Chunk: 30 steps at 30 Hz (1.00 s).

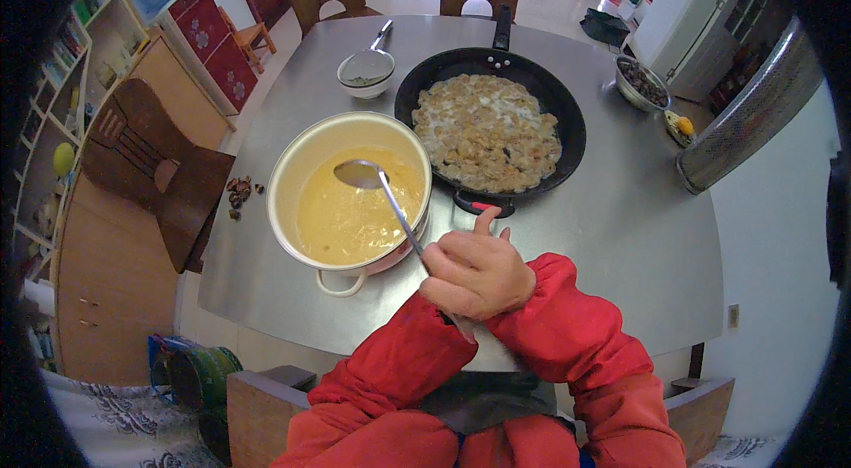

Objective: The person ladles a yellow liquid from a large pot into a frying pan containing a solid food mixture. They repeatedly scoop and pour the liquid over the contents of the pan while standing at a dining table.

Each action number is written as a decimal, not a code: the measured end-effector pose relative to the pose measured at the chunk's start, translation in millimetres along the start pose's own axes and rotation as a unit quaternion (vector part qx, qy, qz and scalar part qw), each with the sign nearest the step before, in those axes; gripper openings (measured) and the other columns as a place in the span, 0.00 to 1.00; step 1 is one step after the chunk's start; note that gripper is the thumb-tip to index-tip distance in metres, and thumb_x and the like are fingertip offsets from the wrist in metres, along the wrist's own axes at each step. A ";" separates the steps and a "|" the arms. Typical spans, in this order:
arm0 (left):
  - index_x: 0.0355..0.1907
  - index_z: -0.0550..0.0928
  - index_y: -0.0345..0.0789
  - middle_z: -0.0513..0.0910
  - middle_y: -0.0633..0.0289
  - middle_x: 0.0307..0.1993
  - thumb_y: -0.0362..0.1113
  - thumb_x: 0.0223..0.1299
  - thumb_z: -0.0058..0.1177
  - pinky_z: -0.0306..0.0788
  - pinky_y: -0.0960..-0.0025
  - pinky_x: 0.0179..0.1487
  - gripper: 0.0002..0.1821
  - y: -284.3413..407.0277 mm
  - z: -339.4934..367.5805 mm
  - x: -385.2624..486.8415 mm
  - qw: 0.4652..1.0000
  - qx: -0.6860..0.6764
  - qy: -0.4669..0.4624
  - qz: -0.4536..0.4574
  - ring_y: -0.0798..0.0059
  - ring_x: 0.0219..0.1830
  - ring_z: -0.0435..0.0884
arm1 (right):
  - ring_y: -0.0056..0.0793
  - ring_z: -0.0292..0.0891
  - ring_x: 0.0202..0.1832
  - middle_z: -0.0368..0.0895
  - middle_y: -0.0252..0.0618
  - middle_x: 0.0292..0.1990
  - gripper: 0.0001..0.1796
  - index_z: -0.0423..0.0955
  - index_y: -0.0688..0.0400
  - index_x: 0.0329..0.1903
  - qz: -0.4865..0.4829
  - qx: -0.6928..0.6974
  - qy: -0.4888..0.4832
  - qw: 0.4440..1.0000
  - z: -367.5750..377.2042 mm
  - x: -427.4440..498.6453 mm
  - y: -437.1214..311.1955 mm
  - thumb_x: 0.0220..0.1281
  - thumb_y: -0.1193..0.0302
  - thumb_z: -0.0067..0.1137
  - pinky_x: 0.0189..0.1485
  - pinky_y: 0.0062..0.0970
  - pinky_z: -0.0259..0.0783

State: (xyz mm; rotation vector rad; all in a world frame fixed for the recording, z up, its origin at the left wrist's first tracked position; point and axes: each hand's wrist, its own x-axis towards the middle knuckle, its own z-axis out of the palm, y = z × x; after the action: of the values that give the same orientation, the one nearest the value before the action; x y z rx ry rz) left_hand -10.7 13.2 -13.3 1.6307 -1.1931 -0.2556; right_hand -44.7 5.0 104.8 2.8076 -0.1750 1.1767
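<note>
My right hand (477, 274) grips the metal handle of a ladle (395, 205), whose bowl is over the yellow liquid (352, 229) in a cream enamel pot (278, 229). My forearms cross, and my left hand (488, 220) is mostly hidden under the right one. Only its fingertips show, close to the short front handle (472, 204) of a black frying pan (577, 116); whether they touch it I cannot tell. A layer of pale, lumpy food (495, 142) with whitish liquid covers most of the pan's base.
Behind the pot are a small white bowl (365, 90) and a strainer (369, 66). Dark brown pieces (241, 194) lie left of it on the metal table (625, 255). At right stand a metal bowl (655, 101) of dark food and a mesh cylinder (744, 116). Wooden chairs (159, 162) surround the table.
</note>
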 end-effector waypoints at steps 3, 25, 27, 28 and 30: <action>0.50 0.71 0.38 0.74 0.65 0.24 0.38 0.60 0.51 0.74 0.66 0.32 0.16 3.5 -15.5 6.2 0.992 0.034 -0.111 0.047 0.74 0.24 0.76 | 0.31 0.75 0.32 0.74 0.33 0.32 0.09 0.68 0.51 0.32 0.074 0.045 0.054 0.995 -8.1 -10.2 7.6 0.47 0.68 0.57 0.38 0.37 0.74; 0.51 0.72 0.41 0.74 0.67 0.14 0.37 0.55 0.58 0.66 0.66 0.19 0.20 5.3 -20.5 14.4 0.992 0.025 -0.064 0.110 0.69 0.14 0.75 | 0.28 0.74 0.25 0.73 0.37 0.23 0.10 0.65 0.58 0.40 0.533 0.041 0.320 0.782 15.2 -64.8 89.6 0.69 0.64 0.47 0.29 0.28 0.69; 0.51 0.72 0.40 0.73 0.67 0.13 0.36 0.55 0.58 0.65 0.68 0.19 0.20 5.1 -20.2 14.2 0.993 0.014 -0.062 0.104 0.71 0.14 0.74 | 0.29 0.74 0.24 0.74 0.38 0.23 0.10 0.65 0.57 0.40 0.535 0.046 0.311 0.784 17.6 -65.9 90.8 0.69 0.63 0.47 0.28 0.29 0.68; 0.50 0.72 0.40 0.73 0.67 0.13 0.36 0.55 0.59 0.65 0.68 0.19 0.20 4.8 -20.2 14.4 0.993 0.019 -0.064 0.099 0.72 0.13 0.74 | 0.30 0.74 0.24 0.74 0.38 0.23 0.10 0.64 0.57 0.40 0.535 0.025 0.305 0.788 18.1 -66.4 91.2 0.69 0.63 0.47 0.28 0.29 0.68; 0.50 0.72 0.40 0.73 0.67 0.13 0.36 0.55 0.59 0.65 0.68 0.19 0.20 4.4 -20.6 14.6 0.992 0.020 -0.067 0.102 0.72 0.13 0.73 | 0.31 0.75 0.23 0.74 0.38 0.22 0.11 0.64 0.57 0.39 0.532 0.007 0.299 0.792 19.0 -66.7 91.4 0.69 0.63 0.47 0.27 0.29 0.68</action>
State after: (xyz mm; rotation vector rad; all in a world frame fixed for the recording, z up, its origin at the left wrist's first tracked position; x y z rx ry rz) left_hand 7.6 14.4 4.6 1.5322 -1.4646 -0.2147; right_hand -90.6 -83.2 47.7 2.0435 -1.8161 2.1196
